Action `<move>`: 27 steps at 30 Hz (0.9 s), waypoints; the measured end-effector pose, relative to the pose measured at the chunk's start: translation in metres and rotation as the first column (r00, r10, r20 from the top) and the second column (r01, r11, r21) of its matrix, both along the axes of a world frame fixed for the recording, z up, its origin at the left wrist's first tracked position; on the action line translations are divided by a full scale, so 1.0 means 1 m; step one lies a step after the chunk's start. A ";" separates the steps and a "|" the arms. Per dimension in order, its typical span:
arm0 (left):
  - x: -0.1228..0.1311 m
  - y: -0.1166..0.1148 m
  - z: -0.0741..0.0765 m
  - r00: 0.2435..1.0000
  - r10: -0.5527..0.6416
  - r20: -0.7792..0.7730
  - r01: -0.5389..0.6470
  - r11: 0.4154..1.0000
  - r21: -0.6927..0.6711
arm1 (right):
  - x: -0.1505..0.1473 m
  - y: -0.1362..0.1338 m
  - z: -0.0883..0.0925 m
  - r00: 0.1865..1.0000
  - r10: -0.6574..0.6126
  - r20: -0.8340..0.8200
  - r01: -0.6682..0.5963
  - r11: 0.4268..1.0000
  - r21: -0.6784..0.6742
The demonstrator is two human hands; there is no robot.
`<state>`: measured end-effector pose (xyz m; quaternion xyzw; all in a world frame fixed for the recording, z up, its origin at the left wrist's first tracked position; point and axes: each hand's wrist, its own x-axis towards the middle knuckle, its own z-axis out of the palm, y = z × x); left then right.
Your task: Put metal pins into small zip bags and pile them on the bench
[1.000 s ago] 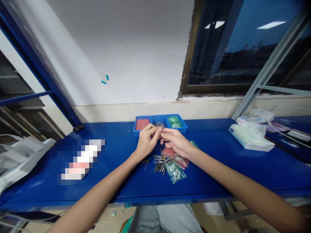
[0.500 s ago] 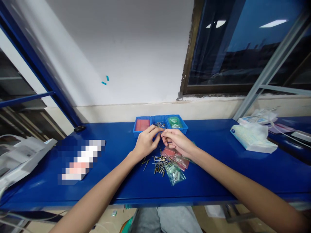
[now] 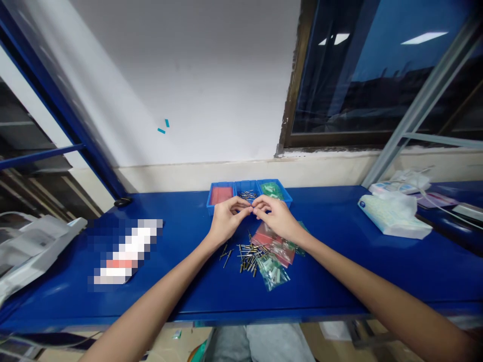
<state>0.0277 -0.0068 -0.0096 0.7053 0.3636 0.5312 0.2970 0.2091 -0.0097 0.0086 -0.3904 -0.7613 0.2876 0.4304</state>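
Mid-job, I'd judge. L hand (image 3: 226,221) and R hand (image 3: 277,217) meet tip to tip, ctr frame, fingers pinched; can't tell if a small pc is between. Metal pins (image 3: 248,261) lie loose on surface (image 3: 181,221), lower ctr, red bags (image 3: 263,235) and green bag (image 3: 272,274) at right; plenty left. More pins in blue tray (image 3: 246,184) behind.

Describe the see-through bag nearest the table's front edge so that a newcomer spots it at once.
On the blue table, find the loose pile of metal pins at the middle. The greenish bag lies against that pile's right side, nearer the front edge than the red packets. White pieces showing through its green-tinted plastic set it apart from them.
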 end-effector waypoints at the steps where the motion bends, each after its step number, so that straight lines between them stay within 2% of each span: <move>1: 0.000 0.000 -0.001 0.999 -0.019 0.038 0.021 0.999 -0.045 | -0.001 -0.001 -0.001 1.000 -0.007 0.028 0.006 0.999 0.031; 4: 0.000 0.002 -0.001 0.995 -0.051 0.086 0.061 0.991 -0.118 | -0.001 -0.002 -0.002 0.995 -0.026 0.095 0.012 0.990 0.140; 7: 0.000 0.003 0.002 0.998 -0.039 0.055 0.044 0.995 -0.094 | 0.002 0.002 -0.003 0.982 -0.064 0.178 0.015 0.964 0.266; 11: -0.004 0.006 0.006 0.995 0.092 0.023 -0.092 0.996 0.003 | 0.005 0.023 0.004 0.916 -0.211 0.340 0.061 0.914 0.402; 16: -0.010 0.011 0.006 0.982 0.181 0.050 -0.182 0.983 0.002 | 0.004 0.049 0.015 0.817 -0.330 0.473 0.104 0.891 0.441; 19: -0.014 0.010 0.005 0.969 0.238 -0.066 -0.228 0.965 0.130 | 0.012 0.044 0.017 0.833 -0.332 0.443 0.124 0.892 0.436; 21: -0.016 0.008 0.005 0.947 0.252 -0.197 -0.198 0.946 0.258 | 0.023 0.033 0.018 0.854 -0.303 0.424 0.134 0.914 0.383; 24: -0.019 0.004 0.005 0.866 0.235 -0.441 -0.047 0.917 0.396 | 0.039 0.017 0.024 0.835 -0.171 0.523 0.053 0.971 0.232; 27: -0.019 0.001 0.004 0.751 0.219 -0.624 0.081 0.906 0.415 | 0.050 0.011 0.031 0.797 -0.075 0.600 0.009 0.994 0.111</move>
